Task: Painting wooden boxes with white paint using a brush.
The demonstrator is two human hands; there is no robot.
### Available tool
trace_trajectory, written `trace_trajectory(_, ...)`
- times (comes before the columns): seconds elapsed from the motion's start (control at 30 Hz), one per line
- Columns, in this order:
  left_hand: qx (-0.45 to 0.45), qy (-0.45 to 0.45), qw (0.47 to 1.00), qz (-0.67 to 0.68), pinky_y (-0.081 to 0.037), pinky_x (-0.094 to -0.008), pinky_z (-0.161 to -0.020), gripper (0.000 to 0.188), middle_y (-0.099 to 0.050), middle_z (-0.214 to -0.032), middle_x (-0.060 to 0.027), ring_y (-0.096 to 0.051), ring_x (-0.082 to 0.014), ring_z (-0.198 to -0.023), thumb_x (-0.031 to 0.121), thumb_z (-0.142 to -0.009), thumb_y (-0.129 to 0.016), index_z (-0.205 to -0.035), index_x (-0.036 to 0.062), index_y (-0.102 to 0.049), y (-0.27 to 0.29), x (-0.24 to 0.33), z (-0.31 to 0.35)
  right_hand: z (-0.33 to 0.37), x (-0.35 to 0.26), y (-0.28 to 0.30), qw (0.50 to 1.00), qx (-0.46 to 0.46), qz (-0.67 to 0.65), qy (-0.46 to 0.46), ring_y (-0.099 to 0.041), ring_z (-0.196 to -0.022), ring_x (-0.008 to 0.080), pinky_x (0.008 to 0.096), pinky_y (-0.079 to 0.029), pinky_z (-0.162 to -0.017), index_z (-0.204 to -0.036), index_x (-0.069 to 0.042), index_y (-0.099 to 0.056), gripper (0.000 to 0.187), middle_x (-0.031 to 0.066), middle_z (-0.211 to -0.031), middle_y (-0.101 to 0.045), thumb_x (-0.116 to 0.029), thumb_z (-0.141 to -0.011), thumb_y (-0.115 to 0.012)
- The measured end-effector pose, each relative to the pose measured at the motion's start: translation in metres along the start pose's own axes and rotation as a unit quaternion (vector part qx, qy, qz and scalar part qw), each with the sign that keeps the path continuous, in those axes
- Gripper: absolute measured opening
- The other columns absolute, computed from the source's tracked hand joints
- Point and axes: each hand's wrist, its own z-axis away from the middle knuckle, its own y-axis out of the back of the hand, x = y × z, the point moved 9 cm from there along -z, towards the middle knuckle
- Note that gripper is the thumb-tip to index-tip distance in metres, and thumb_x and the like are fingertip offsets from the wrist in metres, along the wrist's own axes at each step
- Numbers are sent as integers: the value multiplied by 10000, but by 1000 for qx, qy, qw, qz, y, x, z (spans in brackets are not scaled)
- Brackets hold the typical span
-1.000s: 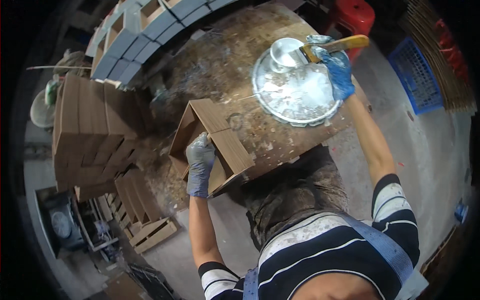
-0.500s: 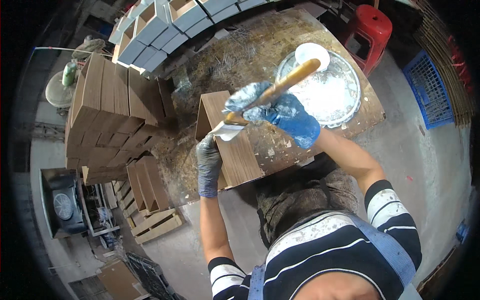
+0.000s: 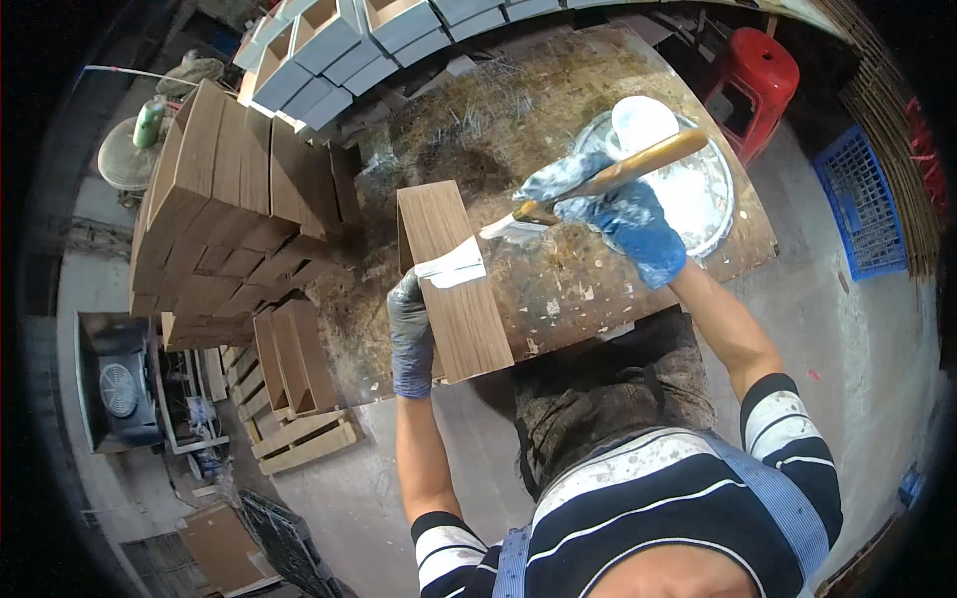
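Change: white band (image 3: 451,267) now spans the wood-grain box's (image 3: 467,324) upper face; half a second ago that face is bare and the bristles sit at its left side.
Brush (image 3: 653,159): shifted right, bristles by the box's right edge; contact there, can't tell.
Right hand (image 3: 613,214): blue glove, clamped on the brush handle; a second ago it's over the tray.
Left hand (image 3: 409,334): grey glove, clamped on the box's left side, fingers partly hidden. Hands well apart.
Box position: toward the desk's (image 3: 568,299) left, near end at the front edge.
Coating status: I'd call it one stroke laid; wood above and below the band is bare, so the face is partly covered.
Tray (image 3: 726,204): round, white-coated, near the desk's right edge; white bowl (image 3: 643,122) at its far side.
Brown stack (image 3: 204,199): wood-grain boxes off the desk's left edge.
Grey boxes (image 3: 419,35): rows past the far-left corner.
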Motion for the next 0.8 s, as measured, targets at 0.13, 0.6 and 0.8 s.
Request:
trace_trajectory(0.13,-9,-22,1000,-6,-479,-256,-659,184,-607,-853,-5,-548,-83,-757,-4,-748,-616,-928,16,-587,2,-2,3,-16,-17,-30,999,-9,21,47,-545,-925,143,281,-466,-817,-1142,-40,-445,436,71,-1003,-569,-190,-778,-632)
trace_trajectory(0.6,-39,-43,996,-62,-467,-247,-660,250,-613,-873,-33,-555,-89,-768,-7,-711,-652,-952,-2,-587,-9,4,2,-47,-9,-84,989,-82,83,93,-514,-1057,202,349,-445,-849,-1127,-96,-522,317,76,-1154,-528,-194,-825,-519)
trace_trajectory(0.8,-45,-133,986,-92,-461,-257,-708,231,-616,-895,-50,-553,-101,-803,-9,-750,-602,-980,-12,-593,-6,24,2,49,-38,-117,849,-330,277,307,-512,-1053,272,375,-405,-891,-1057,-119,-570,299,106,-1154,-532,-220,-781,-515)
